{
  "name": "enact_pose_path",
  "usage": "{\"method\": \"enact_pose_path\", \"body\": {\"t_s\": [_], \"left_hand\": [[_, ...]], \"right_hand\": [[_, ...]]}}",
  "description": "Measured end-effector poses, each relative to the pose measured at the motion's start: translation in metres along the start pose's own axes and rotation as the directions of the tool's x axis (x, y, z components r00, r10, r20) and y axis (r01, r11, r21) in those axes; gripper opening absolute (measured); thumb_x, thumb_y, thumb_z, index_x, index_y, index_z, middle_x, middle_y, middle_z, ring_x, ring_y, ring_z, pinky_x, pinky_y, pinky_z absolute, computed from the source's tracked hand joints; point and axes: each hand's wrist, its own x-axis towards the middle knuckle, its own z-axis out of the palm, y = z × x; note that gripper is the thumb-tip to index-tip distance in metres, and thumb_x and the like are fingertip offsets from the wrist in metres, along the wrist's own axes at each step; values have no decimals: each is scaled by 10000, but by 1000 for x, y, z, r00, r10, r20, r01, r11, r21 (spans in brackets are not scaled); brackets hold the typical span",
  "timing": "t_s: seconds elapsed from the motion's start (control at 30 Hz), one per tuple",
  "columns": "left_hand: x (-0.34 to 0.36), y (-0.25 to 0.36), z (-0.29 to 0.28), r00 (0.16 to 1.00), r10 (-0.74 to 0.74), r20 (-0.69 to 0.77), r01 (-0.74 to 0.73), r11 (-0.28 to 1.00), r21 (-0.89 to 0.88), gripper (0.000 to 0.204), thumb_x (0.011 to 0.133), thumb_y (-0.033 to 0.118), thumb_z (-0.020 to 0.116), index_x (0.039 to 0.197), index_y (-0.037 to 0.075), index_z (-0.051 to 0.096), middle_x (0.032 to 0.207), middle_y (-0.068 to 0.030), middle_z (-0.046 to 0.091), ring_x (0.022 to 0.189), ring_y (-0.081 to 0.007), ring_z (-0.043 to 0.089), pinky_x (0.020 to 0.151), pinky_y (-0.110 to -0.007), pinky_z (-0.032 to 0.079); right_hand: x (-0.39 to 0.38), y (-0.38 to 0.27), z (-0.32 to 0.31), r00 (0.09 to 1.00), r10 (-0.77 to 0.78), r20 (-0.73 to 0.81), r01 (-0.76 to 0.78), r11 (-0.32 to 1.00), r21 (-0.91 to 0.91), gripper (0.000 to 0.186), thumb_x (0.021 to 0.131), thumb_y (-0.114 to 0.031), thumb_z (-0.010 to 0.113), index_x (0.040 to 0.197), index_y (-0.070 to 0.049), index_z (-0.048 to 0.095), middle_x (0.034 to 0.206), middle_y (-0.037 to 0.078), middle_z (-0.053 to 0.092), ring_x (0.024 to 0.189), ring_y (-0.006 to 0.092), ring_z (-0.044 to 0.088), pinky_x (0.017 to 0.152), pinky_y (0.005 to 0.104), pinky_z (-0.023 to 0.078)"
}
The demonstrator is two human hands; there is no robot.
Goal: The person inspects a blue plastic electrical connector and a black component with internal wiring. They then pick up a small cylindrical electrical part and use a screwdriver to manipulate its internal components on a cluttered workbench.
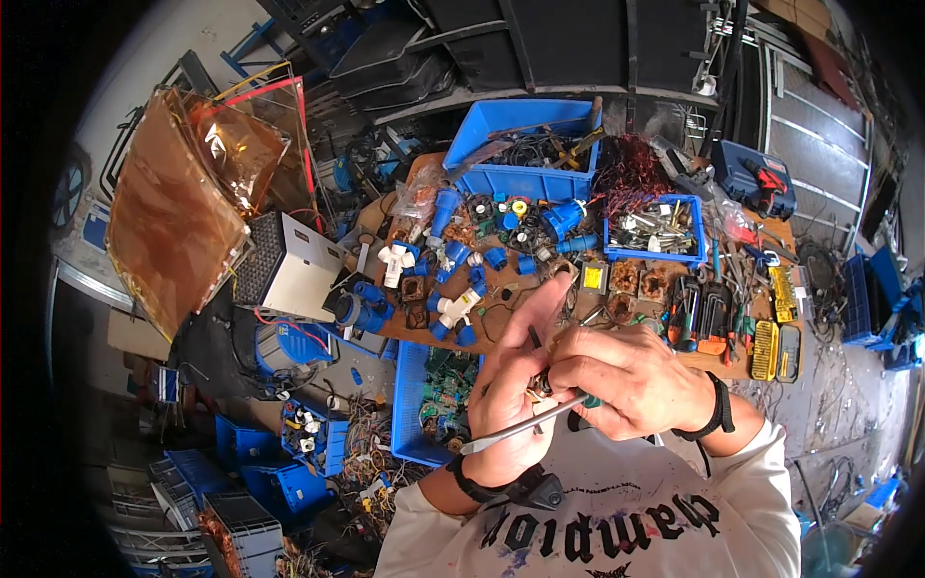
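Close in front of my chest, my two hands meet over a small dark part with a brassy bit [540, 385]. My left hand [506, 395] pinches this part between thumb and fingers, with one finger stretched upward. Fingers hide most of it, so its kind cannot be made out. My right hand [626, 380] curls in from the other side, its fingertips against the same part. In its grip is a screwdriver [520, 427], whose long grey shaft slants down across my left palm; a bit of green handle shows at my right fingers.
Beyond my hands, a wooden bench [496, 318] carries blue and white plug connectors [459, 306], a big blue bin [520, 178] with cables, a blue tray of metal parts [657, 231] and hand tools [708, 313]. Below its edge, a blue crate [411, 395] holds green circuit boards.
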Motion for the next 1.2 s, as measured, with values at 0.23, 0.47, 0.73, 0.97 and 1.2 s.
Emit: {"method": "enact_pose_path", "body": {"t_s": [0.23, 0.47, 0.73, 0.97, 1.2], "left_hand": [[7, 12, -7, 986, 114, -119, -130, 982, -138, 562, 920, 104, 360, 1460, -36, 295, 1549, -189, 273, 1458, -293, 222, 1171, -480, 221], [14, 21, -19, 947, 281, -155, -295, 952, -78, 565, 916, 135, 388, 1447, -40, 313, 1494, -265, 331, 1390, -411, 327, 1127, -558, 292], [15, 20, -26, 949, 271, -161, -286, 956, -73, 542, 931, 148, 372, 1442, -28, 325, 1433, -265, 421, 1285, -392, 470, 1068, -506, 381], [16, 19, -24, 950, 249, -187, -265, 962, -68, 562, 917, 174, 429, 1433, -33, 349, 1416, -257, 444, 1175, -342, 566, 981, -479, 466], [15, 19, -25, 943, 266, -202, -264, 964, 37, 554, 921, 185, 412, 1427, -34, 358, 1389, -240, 484, 1061, -287, 603, 920, -425, 483]], "right_hand": [[-6, -9, -2, 956, 275, -96, -257, 952, 166, 336, 819, -211, 758, 1028, -23, 574, 912, 115, 608, 796, 323, 644, 647, 377, 522], [-20, -25, -15, 867, 470, 164, -493, 855, 160, 286, 900, -221, 671, 1056, -17, 544, 917, 171, 649, 772, 374, 655, 641, 429, 505], [-25, -30, -15, 882, 458, 113, -468, 880, 79, 262, 875, -190, 686, 1088, -45, 636, 1002, 155, 677, 784, 361, 675, 653, 411, 550], [-21, -33, -16, 876, 471, 108, -473, 881, -6, 253, 859, -177, 697, 1078, -55, 657, 1003, 124, 685, 755, 321, 686, 615, 383, 556], [-17, -37, -17, 894, 444, 62, -434, 892, -127, 267, 829, -154, 713, 1075, -61, 668, 875, 99, 663, 660, 273, 660, 551, 363, 527]]}}
